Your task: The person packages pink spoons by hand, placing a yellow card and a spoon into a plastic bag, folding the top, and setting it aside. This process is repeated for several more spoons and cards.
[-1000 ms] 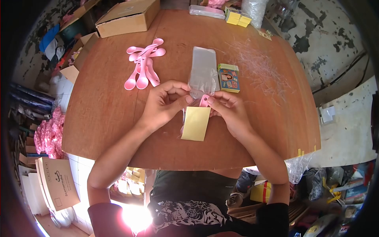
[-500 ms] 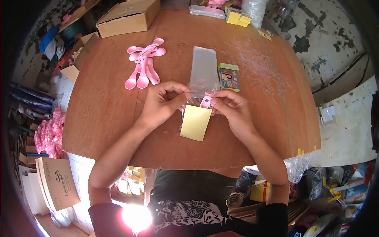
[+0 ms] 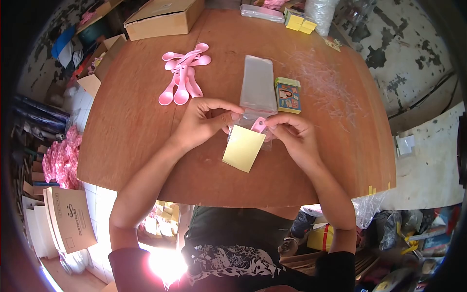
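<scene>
On the wooden table (image 3: pixel 126 146) the yellow packet (image 3: pixel 242 148) is lying more tilted than a second ago, while the left hand (image 3: pixel 202 124) and right hand (image 3: pixel 294 138) are pinching the clear bag (image 3: pixel 247 118) holding it and the pink spoon (image 3: pixel 258 125), best keeping the mouth taut; the printed box (image 3: pixel 288 95) is showing no readable lettering.

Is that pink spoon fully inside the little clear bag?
Partly in: the pink spoon pokes out of the clear bag above the yellow card.
</scene>
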`<state>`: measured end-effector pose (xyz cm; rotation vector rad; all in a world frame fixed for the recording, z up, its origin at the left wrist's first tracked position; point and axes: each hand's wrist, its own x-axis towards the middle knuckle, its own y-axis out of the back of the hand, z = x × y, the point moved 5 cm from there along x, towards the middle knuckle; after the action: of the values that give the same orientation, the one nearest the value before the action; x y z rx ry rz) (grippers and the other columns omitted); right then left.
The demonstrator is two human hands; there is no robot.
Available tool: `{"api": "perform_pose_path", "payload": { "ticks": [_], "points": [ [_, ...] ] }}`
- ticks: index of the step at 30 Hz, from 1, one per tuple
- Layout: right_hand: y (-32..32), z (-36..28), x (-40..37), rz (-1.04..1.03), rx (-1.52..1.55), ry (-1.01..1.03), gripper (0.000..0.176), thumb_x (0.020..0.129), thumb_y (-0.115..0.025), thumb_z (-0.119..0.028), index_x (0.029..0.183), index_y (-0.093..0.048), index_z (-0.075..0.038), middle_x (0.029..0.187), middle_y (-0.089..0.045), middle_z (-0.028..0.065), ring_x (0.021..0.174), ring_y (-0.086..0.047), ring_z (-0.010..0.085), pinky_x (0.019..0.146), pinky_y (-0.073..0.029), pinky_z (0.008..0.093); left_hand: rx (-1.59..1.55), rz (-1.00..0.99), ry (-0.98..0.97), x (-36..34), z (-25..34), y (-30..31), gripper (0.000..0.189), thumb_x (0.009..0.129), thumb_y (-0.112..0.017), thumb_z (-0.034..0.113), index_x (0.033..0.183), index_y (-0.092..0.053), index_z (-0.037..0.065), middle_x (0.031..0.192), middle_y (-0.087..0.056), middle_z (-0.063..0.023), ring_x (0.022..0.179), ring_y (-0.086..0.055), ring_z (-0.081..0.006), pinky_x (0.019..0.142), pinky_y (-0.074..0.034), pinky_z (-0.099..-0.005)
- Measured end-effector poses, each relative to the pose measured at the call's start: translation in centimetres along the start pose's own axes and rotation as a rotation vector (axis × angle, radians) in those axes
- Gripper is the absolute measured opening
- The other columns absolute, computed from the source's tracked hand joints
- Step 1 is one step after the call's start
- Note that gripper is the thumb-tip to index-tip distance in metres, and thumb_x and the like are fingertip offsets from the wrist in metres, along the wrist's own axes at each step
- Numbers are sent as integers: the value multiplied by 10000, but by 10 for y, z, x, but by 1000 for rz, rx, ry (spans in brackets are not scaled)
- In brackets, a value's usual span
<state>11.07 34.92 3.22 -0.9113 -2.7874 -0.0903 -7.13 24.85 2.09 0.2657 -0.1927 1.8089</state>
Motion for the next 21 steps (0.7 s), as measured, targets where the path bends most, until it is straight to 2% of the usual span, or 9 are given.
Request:
{"api": "perform_pose_path", "payload": {
  "ticks": [4,6,10,18,21],
  "points": [
    [1,-5,-1,-3,-112,49,148,951,-545,22,987,-688,30,966,-700,95,830,-651,138,728,-549,273,-5,-7,47,-1,2,0,147,886,-676,20,1023,-730,13,870,-725,-56,703,-633,-77,627,-514,-230],
    [0,-8,-1,-41,-210,125,172,951,-524,38,999,-690,32,997,-697,98,873,-655,139,753,-554,273,-2,-25,21,-1,1,0,143,911,-661,65,1030,-727,19,857,-715,-57,677,-613,-73,599,-512,-227],
    [-1,-8,-2,-53,-206,162,189,941,-516,63,1005,-691,34,1021,-690,103,901,-653,139,779,-548,266,-21,-26,6,-1,3,-1,148,909,-657,51,1036,-726,17,840,-709,-54,671,-606,-75,595,-503,-226],
    [-1,-7,-3,-113,-250,255,222,909,-516,102,1034,-687,30,1035,-669,107,933,-654,154,829,-532,270,-51,-40,-10,-2,-2,2,209,901,-563,-59,1048,-706,-20,778,-673,-52,655,-602,-91,624,-509,-244],
    [-6,-13,-6,-105,-207,262,183,896,-569,82,1027,-684,27,1030,-656,102,943,-657,161,835,-548,281,-137,-30,1,-4,4,2,164,906,-596,-35,1036,-696,-31,792,-676,-51,649,-592,-76,608,-495,-232]
  ]
}}
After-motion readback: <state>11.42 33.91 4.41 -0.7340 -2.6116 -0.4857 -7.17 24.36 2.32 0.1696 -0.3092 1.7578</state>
